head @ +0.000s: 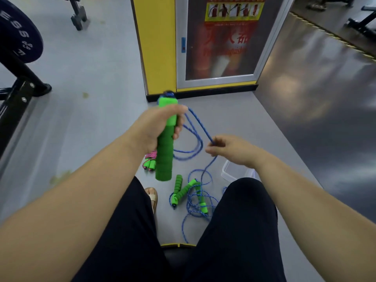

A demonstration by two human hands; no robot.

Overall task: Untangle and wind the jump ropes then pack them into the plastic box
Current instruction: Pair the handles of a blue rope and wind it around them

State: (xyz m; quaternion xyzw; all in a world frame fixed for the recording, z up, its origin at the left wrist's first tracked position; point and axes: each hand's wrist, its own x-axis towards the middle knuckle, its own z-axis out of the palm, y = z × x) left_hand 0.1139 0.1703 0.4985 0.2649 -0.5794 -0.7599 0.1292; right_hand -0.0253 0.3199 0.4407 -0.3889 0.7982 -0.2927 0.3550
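My left hand (pixel 157 126) grips a green foam jump rope handle (pixel 165 151) upright in mid-air. Its blue rope (pixel 198 123) runs from the handle's top to my right hand (pixel 227 150), which pinches the cord. Loops of blue rope hang between the hands and drop to the floor. On the floor between my legs lies a tangle of blue rope (pixel 196 206) with three more green handles (pixel 183 191). A pink rope with green and pink handles (pixel 150 160) lies wound up behind the held handle. The clear plastic box (pixel 228 173) sits on the floor under my right wrist, partly hidden.
I sit with my legs in black trousers, a sandalled foot (pixel 152 197) on the grey floor. A yellow pillar with a fire extinguisher cabinet (pixel 219 43) stands ahead. A weight plate (pixel 18 37) on a black rack is at the left.
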